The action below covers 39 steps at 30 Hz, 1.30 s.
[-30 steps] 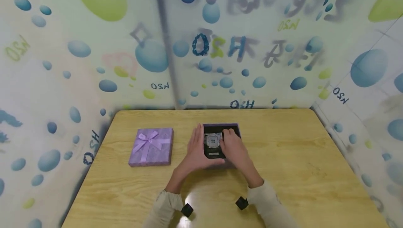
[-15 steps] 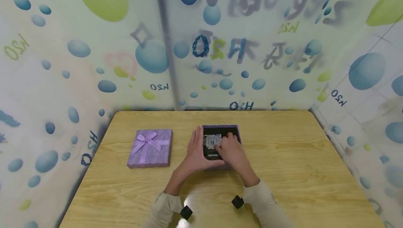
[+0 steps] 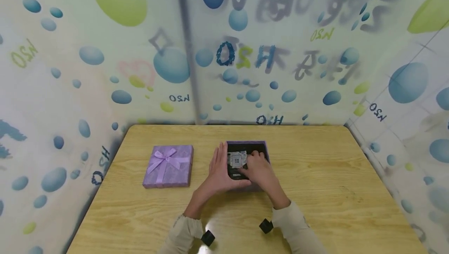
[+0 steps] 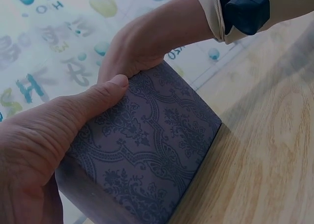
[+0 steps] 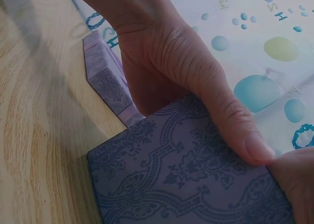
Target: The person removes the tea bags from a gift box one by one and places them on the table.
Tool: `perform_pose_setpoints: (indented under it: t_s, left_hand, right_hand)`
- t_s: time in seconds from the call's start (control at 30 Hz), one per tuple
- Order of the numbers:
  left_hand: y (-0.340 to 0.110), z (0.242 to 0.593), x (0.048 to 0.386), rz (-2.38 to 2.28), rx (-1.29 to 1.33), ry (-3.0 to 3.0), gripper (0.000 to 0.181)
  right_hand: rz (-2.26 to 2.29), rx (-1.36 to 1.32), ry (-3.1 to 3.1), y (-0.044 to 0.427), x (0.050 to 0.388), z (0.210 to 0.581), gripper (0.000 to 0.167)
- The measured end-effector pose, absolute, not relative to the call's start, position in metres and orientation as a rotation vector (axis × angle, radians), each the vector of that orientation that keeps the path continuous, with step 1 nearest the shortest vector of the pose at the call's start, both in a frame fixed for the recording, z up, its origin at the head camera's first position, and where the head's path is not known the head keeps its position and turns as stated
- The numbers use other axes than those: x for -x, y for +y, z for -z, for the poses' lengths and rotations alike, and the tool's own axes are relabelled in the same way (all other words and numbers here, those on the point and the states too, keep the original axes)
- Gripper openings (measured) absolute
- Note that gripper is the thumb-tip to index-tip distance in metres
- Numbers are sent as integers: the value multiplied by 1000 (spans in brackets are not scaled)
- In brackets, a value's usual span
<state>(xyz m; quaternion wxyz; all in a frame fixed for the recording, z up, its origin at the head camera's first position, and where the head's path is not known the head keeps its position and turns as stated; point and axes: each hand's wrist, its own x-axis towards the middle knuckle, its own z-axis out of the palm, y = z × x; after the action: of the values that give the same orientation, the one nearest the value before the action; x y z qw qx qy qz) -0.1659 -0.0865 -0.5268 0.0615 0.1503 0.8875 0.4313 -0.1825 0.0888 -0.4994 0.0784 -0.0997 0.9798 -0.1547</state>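
A purple patterned box (image 3: 246,142) with a black inside stands without a cover on the table. My left hand (image 3: 222,172) braces its near left corner, fingers straight along the left side and thumb stretched over the front edge, as the left wrist view shows on the damask-patterned wall (image 4: 147,145). Inside lies a small silvery printed card or packet (image 3: 237,159). My right hand (image 3: 261,170) reaches into the box's right half, its thumb near the card's lower right edge. Its fingertips are largely hidden, so whether they pinch anything is unclear. Only a sliver of it shows in the right wrist view.
Left of the box lies a purple square lid (image 3: 168,166) with a lilac ribbon bow. The wooden table (image 3: 315,191) ends at painted walls (image 3: 298,32) behind and at the sides. Small black blocks (image 3: 208,238) sit at both cuffs.
My right hand has shifted slightly toward the front inside the box, and its thumb has moved left and down beside the card. The left hand keeps its place at the corner.
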Motion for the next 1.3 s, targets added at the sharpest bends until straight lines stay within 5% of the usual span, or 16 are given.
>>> perform_pose_setpoints:
  t_s: [0.3,0.5,0.73,1.0,1.3]
  left_hand:
    - [-87,525,165,-1307,-446,2681,148]
    - [-88,525,164,-1292,-438,2695,147]
    - [-88,528,163,-1289,-449,2697,147]
    - [-87,528,164,-1281,-433,2688,147]
    - [-86,524,164,-1298,-434,2678,148]
  right_hand:
    - [534,321,2955,90,181,499,46]
    - [568,356,2993,91,182,502,22]
    - [572,447,3000,94,182,502,48]
    - [562,453,3037,94,180,502,33]
    - [627,466,3071,95,182,501,37]
